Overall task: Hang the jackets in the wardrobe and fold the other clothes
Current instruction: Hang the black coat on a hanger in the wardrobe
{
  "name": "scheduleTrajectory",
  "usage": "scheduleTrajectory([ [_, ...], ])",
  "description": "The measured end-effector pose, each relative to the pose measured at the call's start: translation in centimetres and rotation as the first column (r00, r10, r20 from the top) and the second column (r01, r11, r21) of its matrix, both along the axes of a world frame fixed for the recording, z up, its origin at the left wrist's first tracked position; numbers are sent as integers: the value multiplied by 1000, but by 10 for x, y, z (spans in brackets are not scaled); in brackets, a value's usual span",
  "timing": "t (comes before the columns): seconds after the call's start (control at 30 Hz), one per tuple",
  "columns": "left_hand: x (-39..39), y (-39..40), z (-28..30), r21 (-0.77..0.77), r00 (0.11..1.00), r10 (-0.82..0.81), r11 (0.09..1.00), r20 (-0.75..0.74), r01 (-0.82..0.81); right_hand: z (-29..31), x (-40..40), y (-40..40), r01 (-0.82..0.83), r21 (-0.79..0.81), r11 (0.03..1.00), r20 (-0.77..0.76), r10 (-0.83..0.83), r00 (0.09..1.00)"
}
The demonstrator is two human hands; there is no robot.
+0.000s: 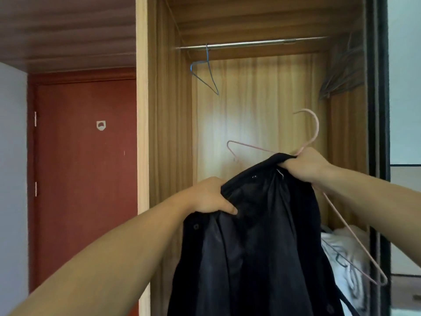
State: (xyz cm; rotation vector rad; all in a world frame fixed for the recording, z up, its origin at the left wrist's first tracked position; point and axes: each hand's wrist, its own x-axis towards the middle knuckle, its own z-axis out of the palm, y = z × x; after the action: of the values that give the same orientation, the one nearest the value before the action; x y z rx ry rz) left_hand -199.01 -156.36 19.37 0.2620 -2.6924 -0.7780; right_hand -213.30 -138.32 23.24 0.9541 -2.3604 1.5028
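Observation:
A black jacket [257, 242] hangs in front of the open wooden wardrobe [168, 110], lining side toward me. My left hand [209, 197] grips its left collar edge. My right hand [305, 165] holds the top of the collar together with the neck of a pink wire hanger [313, 131]. The hanger's hook points up and one arm sticks out left of the jacket; the other arm slants down to the right. The metal rail [250, 44] runs across the top of the wardrobe, above both hands.
A blue wire hanger [206, 74] hangs on the rail at its left end. White and patterned clothes [344, 252] lie low in the wardrobe at right. A red door [86, 167] stands to the left, and a dark wardrobe door edge [378, 133] to the right.

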Motion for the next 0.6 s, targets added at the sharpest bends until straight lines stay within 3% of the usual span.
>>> scheduleTrajectory([
  [0.2,6,-33,-92,264,982,-7,964,189,-44,-4,27,-18,26,-34,999,68,-24,997],
  [0.27,10,-36,-101,436,991,-25,899,132,-35,-7,27,-11,33,-17,999,108,-31,994],
  [0.37,15,-30,-84,710,997,-60,701,-46,75,-19,25,1,63,-46,997,170,-54,984],
  [0.47,9,-18,-53,809,960,48,552,-275,203,-49,21,4,80,6,997,238,-79,968],
  [0.53,-2,-9,-33,804,937,122,557,-327,208,-75,19,3,1,152,988,293,-47,955],
  [0.6,-16,2,-22,768,945,171,631,-280,113,-97,17,4,-126,237,963,363,33,931],
])
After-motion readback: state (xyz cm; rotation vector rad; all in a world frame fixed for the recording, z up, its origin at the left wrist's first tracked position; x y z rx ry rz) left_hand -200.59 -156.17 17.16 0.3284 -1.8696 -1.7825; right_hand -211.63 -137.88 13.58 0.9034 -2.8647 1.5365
